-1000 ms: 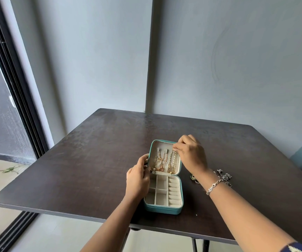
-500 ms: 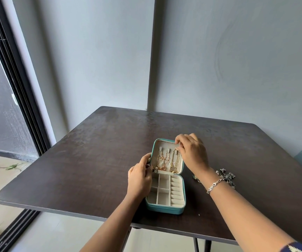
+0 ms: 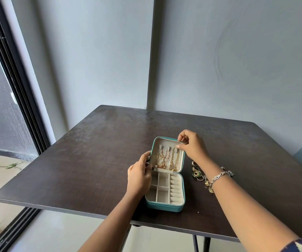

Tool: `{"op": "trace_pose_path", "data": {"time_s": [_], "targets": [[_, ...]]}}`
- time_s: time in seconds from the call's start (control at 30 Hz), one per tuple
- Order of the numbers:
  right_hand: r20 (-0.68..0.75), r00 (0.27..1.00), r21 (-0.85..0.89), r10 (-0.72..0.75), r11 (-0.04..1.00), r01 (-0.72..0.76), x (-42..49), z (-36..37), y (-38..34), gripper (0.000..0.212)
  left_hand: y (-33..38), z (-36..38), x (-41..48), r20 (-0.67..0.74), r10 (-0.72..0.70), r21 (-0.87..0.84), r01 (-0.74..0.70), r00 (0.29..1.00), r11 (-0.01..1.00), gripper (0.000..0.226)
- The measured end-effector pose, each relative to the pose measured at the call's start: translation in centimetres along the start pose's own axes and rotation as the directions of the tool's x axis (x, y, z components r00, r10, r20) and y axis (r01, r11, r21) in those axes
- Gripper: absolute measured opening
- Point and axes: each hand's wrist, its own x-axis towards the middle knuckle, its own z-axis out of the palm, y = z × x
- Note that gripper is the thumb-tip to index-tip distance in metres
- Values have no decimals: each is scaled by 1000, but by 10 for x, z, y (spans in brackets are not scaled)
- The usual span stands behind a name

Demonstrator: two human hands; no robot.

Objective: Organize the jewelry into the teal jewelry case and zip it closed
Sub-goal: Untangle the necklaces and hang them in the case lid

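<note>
No writing, label, brand, number or sign can be read anywhere in the view. The teal jewelry case [image 3: 164, 208] shows only plain teal walls and cream lining, and the patterned sleeve [image 3: 299, 247] at the lower right carries a print but no legible letters.

The jewelry case [image 3: 164, 208] is teal with cream lining, the chains [image 3: 166, 159] gold, the table [image 3: 73, 170] dark brown.
</note>
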Motion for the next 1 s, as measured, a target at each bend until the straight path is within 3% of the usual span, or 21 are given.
{"op": "trace_pose_path", "data": {"time_s": [0.3, 0.53, 0.67, 1.0], "targets": [[-27, 989, 264, 142, 956, -130, -15, -1, 4, 17, 7, -3, -2, 29, -37, -36, 38, 999, 999, 40], [32, 932, 577, 360, 755, -311, -69, 11, -5, 40, 8, -3, -2, 32, -66, -80, 69, 997, 994, 40], [96, 934, 652, 343, 688, -320, -98, 26, -11, 33, 8, -4, -1, 22, -79, -95, 81, 997, 992, 39], [20, 966, 445, 258, 863, -240, -112, 40, -6, 47, 12, -13, -5, 24, -91, -46, 92, 996, 995, 39]]}}
